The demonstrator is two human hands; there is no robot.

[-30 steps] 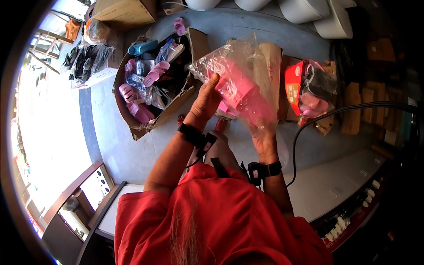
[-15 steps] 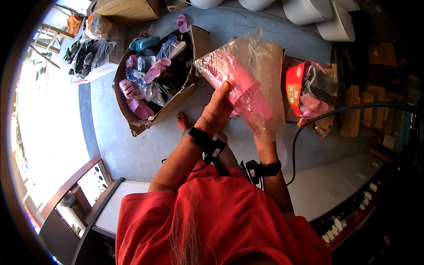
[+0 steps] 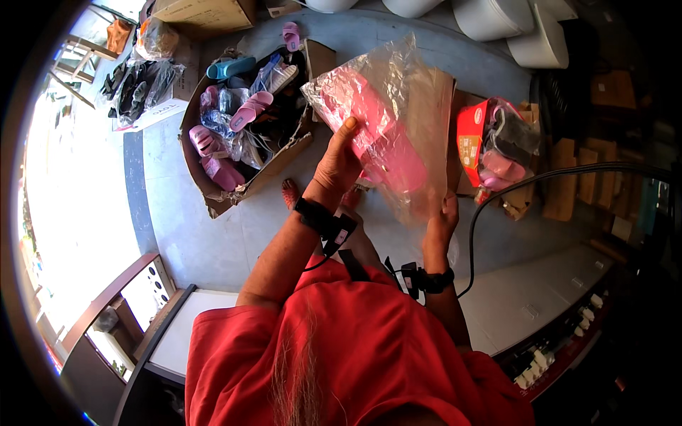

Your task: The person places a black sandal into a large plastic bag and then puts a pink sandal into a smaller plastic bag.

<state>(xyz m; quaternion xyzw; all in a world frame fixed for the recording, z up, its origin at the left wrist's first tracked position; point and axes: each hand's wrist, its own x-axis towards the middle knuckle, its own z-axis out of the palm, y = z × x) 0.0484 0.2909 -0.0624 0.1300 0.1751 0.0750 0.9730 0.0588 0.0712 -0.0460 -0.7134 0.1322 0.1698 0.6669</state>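
My left hand (image 3: 337,160) holds a pair of pink slippers (image 3: 389,153) inside a crinkled clear plastic bag (image 3: 398,64), thumb over the near side of the bag. The slippers lie slanted within it, upper end to the left. My right hand (image 3: 441,216) is lower right of the slippers, its fingers pinched on the loose lower edge of the bag. Behind the bag is part of an upright brown cardboard piece (image 3: 448,103), mostly hidden.
A torn carton (image 3: 202,192) of mixed slippers sits front left, beside bagged black footwear (image 3: 135,96). A red box (image 3: 470,135) with footwear stands right, near wooden planks (image 3: 561,184), a black cable (image 3: 483,202) and white buckets (image 3: 490,14). A white counter (image 3: 540,291) is lower right.
My left hand moved right, then back up-left with the slippers. My right hand has shifted right, out from behind the pink slippers to the bag's edge, where its fingers now show.
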